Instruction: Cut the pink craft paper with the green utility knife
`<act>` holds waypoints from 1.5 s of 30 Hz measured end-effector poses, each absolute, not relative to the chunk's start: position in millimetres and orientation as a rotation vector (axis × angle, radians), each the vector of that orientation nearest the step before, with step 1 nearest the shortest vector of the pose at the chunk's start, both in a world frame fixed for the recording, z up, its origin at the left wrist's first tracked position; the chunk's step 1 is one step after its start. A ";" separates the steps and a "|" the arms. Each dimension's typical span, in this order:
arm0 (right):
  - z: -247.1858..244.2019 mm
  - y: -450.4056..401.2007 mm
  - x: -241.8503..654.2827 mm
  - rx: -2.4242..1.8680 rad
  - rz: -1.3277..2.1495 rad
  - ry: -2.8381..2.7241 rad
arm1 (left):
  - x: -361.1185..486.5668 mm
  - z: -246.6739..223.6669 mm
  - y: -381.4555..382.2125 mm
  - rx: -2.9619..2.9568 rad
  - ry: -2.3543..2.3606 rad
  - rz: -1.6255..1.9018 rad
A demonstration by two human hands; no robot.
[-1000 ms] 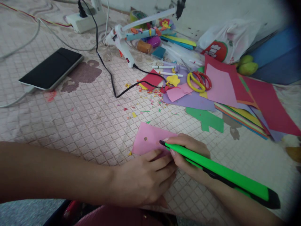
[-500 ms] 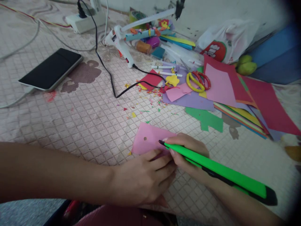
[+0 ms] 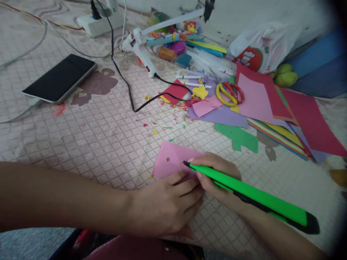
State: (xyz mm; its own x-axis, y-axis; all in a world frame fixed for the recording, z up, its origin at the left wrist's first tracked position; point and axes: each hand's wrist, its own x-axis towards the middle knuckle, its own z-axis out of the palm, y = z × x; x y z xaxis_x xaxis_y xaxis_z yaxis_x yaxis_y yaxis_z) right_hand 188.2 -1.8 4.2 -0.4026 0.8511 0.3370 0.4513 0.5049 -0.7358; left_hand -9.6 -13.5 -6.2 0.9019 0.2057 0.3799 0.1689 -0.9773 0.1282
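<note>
Just beside the flat fingertips of the left hand (image 3: 165,206), which press the pink paper sheet (image 3: 170,162), the right hand (image 3: 217,177) closes around the bright green plastic utility knife (image 3: 252,196), so a slip could nick them.

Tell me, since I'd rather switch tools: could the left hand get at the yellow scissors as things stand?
Probably yes. The left hand only presses the pink paper, and just scraps lie toward the scissors, though it is a far reach.
</note>
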 end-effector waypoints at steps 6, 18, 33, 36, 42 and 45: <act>5.0 -2.2 187.2 -1.050 0.723 -2.025 | -10.4 -5.8 -13.7 2.962 0.289 0.597; 8.6 -1.0 187.0 -1.028 0.761 -2.051 | -10.7 -5.2 -14.0 2.963 0.294 0.614; 18.4 -3.9 193.3 -1.130 0.694 -1.922 | -10.0 2.0 -15.8 2.886 0.276 0.795; 17.8 -4.4 194.3 -1.132 0.701 -1.931 | -11.2 1.0 -18.5 2.895 0.313 0.754; 15.1 -7.4 192.9 -1.125 0.792 -1.990 | -13.2 -4.6 -19.5 2.937 0.287 0.599; 15.8 -5.9 189.1 -1.090 0.759 -1.987 | -12.1 -4.0 -17.8 2.942 0.276 0.648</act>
State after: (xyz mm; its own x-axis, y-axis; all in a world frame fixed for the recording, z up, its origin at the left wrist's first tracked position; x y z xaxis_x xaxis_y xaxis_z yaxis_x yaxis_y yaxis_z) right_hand 189.1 -5.9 15.8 -0.3704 0.8730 0.3172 0.4395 0.4656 -0.7682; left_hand -12.1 -17.8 -4.0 0.8920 0.2020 0.4043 0.1523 -0.9766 0.1519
